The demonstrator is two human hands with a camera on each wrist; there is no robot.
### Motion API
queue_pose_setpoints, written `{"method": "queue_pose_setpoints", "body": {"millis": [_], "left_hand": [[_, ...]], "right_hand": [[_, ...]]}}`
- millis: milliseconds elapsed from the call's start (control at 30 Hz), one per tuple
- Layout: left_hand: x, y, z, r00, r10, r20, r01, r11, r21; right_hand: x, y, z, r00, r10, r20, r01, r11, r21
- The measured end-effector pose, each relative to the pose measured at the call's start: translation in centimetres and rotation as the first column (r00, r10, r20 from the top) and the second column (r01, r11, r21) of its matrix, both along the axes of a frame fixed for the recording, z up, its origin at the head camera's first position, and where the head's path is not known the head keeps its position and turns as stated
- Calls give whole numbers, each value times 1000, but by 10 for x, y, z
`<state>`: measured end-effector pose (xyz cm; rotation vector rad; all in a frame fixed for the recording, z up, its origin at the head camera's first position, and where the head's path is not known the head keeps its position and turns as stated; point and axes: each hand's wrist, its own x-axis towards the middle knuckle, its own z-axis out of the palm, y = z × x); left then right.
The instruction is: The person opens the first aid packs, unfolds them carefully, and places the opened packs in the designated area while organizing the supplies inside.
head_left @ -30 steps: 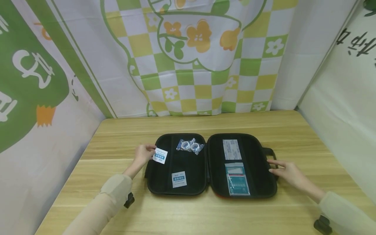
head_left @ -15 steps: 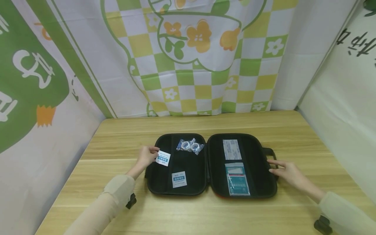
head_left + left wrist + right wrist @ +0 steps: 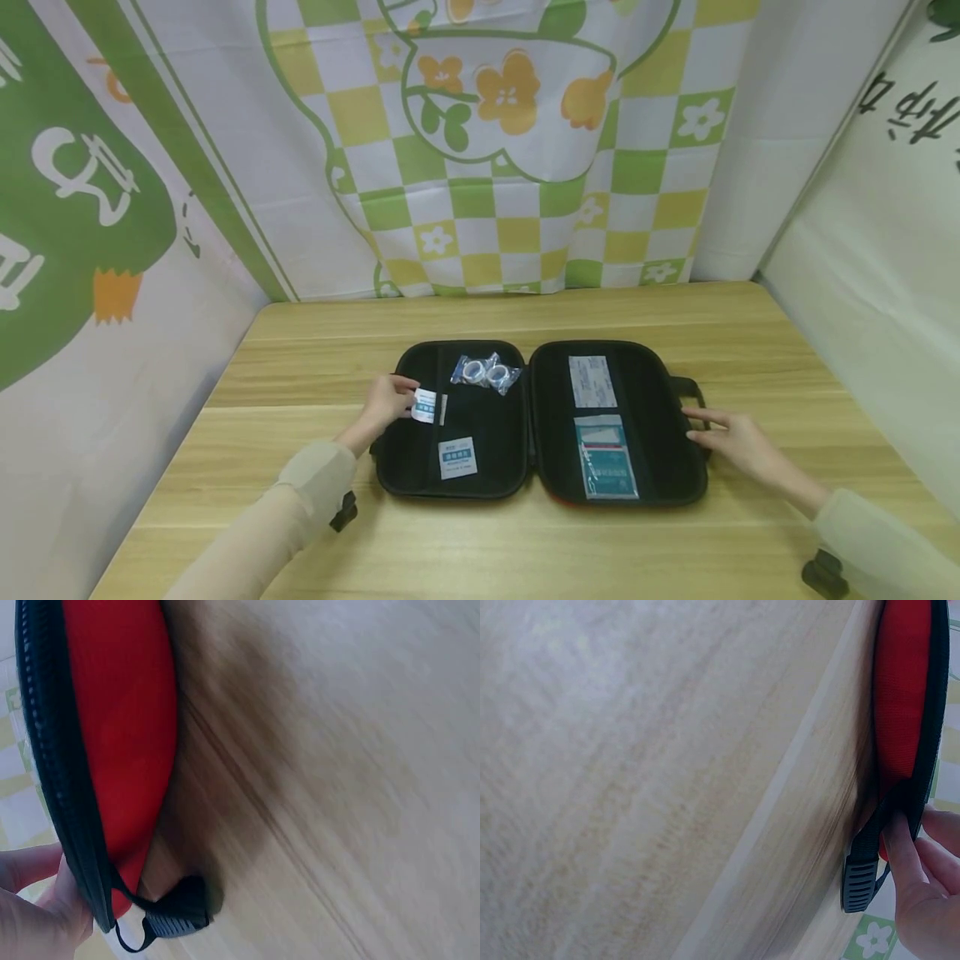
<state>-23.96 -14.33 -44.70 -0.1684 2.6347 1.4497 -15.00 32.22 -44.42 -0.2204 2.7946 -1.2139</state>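
A black-lined case (image 3: pixel 487 421) lies unfolded on the table; its outside is red in both wrist views. My left hand (image 3: pixel 386 400) pinches a small white-and-blue sachet (image 3: pixel 423 406) at the left half. The sachet passes beneath a dark strap (image 3: pixel 440 408), and its far edge shows on the other side. A similar sachet (image 3: pixel 457 458) sits lower, with one edge by that strap. At the opposite rim my right hand (image 3: pixel 738 446) holds the case's edge near the handle (image 3: pixel 690 387), a finger against the red outside in the right wrist view. The left wrist view hides the held sachet.
Two wrapped white rolls (image 3: pixel 486 372) lie at the top of the left half. In the right half are a pale packet (image 3: pixel 592 382) and a teal packet (image 3: pixel 606 458). A patterned curtain (image 3: pixel 510 167) hangs behind the wooden table (image 3: pixel 480 550).
My left hand has moved right with the sachet, which has gone from lying left of the strap to partly under it. The right hand has stayed in place.
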Motion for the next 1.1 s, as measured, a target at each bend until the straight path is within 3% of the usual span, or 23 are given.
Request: {"method": "queue_pose_setpoints", "body": {"millis": [300, 867, 1100], "left_hand": [[-3, 8, -7, 998, 18, 67, -23, 997, 76], [-6, 14, -9, 993, 48, 106, -62, 989, 132], [-10, 12, -9, 980, 67, 188, -96, 984, 151]], "right_hand": [[0, 0, 1, 1000, 2, 5, -2, 1000, 1], [0, 0, 1, 1000, 3, 8, -3, 1000, 12], [1, -1, 2, 1000, -5, 7, 5, 1000, 21]]}}
